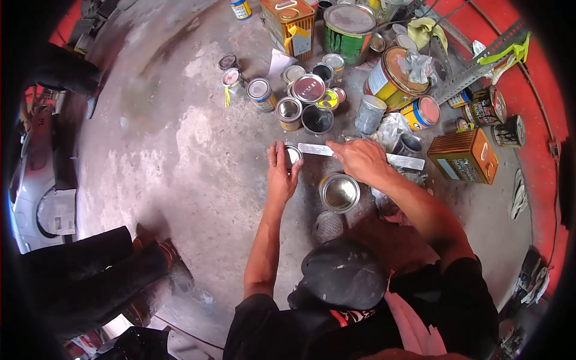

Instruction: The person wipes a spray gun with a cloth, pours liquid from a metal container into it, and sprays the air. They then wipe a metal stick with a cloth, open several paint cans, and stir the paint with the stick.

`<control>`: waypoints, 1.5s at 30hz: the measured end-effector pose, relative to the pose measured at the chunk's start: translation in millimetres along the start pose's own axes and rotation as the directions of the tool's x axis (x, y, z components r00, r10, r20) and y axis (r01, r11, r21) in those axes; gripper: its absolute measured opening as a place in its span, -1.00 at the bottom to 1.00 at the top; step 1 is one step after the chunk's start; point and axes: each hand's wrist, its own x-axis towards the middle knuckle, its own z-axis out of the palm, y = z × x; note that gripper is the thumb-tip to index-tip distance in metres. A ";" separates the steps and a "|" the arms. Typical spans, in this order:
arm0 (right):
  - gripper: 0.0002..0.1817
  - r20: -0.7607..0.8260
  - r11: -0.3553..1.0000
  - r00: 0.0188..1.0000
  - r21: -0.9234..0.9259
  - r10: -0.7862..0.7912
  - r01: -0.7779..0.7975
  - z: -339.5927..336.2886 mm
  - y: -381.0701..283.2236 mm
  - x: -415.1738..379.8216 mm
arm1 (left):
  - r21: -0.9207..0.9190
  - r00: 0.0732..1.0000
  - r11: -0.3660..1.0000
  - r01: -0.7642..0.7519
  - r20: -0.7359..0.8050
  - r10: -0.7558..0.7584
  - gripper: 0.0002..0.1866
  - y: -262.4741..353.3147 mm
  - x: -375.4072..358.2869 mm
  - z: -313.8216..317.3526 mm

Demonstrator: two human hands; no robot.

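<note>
My left hand (279, 171) wraps around a small can (293, 155) on the floor, its fingers along the near side and the rim. In my right hand (363, 161) is a long, flat metal strip (315, 149), gripped near its middle. The strip's left end reaches the small can's rim, and its other end sticks out to the right past my wrist. Below my right hand stands a wider tin (340, 193) with a shiny silver round top. A dark empty-looking cup (317, 119) stands just beyond the strip.
Several paint cans, including a maroon-topped one (308, 88), crowd the floor ahead. Behind them are a green drum (349, 35) and a yellow tin (397, 78). A rectangular brown tin (462, 156) stands right. Another person's legs (102, 273) are at lower left.
</note>
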 end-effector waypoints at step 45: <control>-0.32 0.136 0.534 0.958 0.806 0.252 -0.255 -12.8 -19.6 -48.9 | -0.955 0.925 -0.180 0.235 0.277 -0.259 -0.38 69.5 -54.2 -64.3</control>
